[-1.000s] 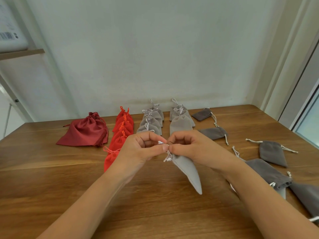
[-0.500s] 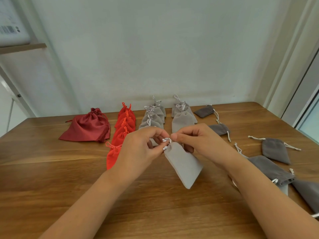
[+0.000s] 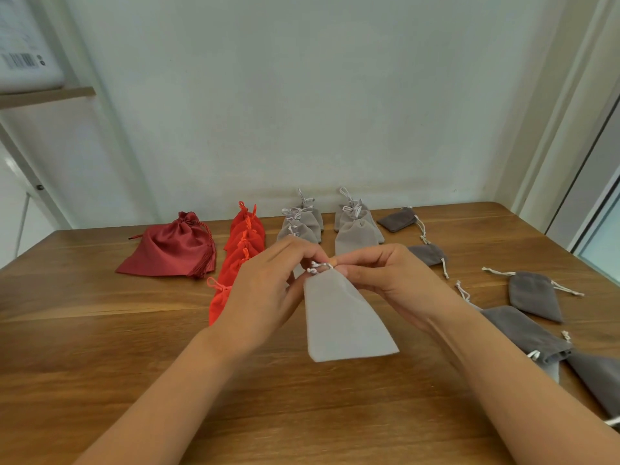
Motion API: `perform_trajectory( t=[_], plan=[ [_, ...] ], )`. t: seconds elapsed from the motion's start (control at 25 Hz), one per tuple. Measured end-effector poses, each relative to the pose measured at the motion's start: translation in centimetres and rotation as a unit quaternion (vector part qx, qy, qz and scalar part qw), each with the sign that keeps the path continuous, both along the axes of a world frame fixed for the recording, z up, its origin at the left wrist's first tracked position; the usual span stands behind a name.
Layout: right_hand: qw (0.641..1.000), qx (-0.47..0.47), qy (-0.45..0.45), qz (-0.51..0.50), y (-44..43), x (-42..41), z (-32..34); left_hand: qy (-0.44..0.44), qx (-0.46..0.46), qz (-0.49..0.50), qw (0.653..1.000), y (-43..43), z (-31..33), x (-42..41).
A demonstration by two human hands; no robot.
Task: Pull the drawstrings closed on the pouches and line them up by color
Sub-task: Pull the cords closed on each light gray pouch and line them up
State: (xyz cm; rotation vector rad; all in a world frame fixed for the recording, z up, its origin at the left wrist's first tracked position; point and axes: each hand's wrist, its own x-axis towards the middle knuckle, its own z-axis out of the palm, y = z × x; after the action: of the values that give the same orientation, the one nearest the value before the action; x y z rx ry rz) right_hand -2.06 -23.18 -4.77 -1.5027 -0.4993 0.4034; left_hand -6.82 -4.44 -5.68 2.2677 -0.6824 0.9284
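A light grey pouch (image 3: 345,320) hangs above the wooden table (image 3: 100,330) between my hands, its gathered top with white drawstring (image 3: 317,267) uppermost. My left hand (image 3: 268,293) and my right hand (image 3: 389,276) both pinch the pouch at its neck. Behind them lie a row of red pouches (image 3: 240,250), two rows of light grey pouches (image 3: 303,223) (image 3: 357,226), and a dark red satin pouch (image 3: 171,250). Dark grey pouches (image 3: 533,295) lie loose at the right.
A white wall runs along the table's far edge. At the upper left a wooden shelf (image 3: 47,95) carries a white box. A door frame (image 3: 570,129) stands at the right. More dark grey pouches (image 3: 523,330) crowd the table's right edge.
The pouch has turned from edge-on to show its flat face and hangs lower and wider. Both hands stay at its neck; the view has shifted slightly.
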Motion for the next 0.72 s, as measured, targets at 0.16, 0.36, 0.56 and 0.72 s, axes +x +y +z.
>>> perform_trajectory(
  t=[0.16,0.36,0.56,0.72],
  plan=[
    [0.998,-0.025,-0.050,0.015,-0.14,-0.02,0.02,-0.022,-0.026,-0.021,0.999,-0.26,-0.15,-0.10],
    [0.995,0.006,-0.101,0.021,-0.36,-0.20,0.27,-0.048,-0.085,-0.054,0.994,-0.50,-0.24,-0.13],
    [0.993,0.036,-0.098,0.062,-0.01,-0.60,0.11,-0.029,-0.079,-0.055,0.995,-0.60,0.12,-0.51],
    [0.976,-0.070,-0.200,-0.048,-0.83,0.07,0.36,0.058,-0.118,-0.006,0.991,-0.35,0.71,-0.58]
  ],
)
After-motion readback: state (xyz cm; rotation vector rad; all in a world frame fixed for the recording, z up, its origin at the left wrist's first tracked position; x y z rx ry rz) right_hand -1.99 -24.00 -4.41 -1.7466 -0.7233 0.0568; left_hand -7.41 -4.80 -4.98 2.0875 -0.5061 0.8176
